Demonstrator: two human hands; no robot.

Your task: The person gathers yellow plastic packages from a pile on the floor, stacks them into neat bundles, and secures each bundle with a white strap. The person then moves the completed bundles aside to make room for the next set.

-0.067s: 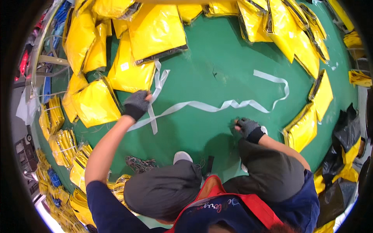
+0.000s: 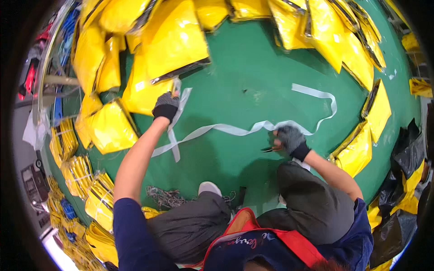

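My left hand (image 2: 166, 106), in a dark striped fingerless glove, reaches to the lower corner of a flat yellow package (image 2: 147, 92) wrapped in clear plastic. Its fingers are bent where a white strap (image 2: 183, 101) meets that package; what they pinch is hidden. Closer to my knee, my right hand (image 2: 290, 139), gloved the same way, is closed round a small dark pointed tool (image 2: 270, 149) that sticks out to the left. A long, twisted white strap (image 2: 233, 129) runs across the green floor behind this hand and curls back at its far right end.
Yellow packages (image 2: 178, 40) lie in an arc round the far side, with more packages (image 2: 355, 151) at right. Tied yellow bundles (image 2: 77, 174) line the left. Tangled string (image 2: 165, 196) lies by my shoe (image 2: 209, 188). Black plastic bags (image 2: 409, 147) lie far right.
My left hand has moved up and slightly right, to the package's corner. My right hand has risen a little toward the long strap, and the dark tool now shows in it.
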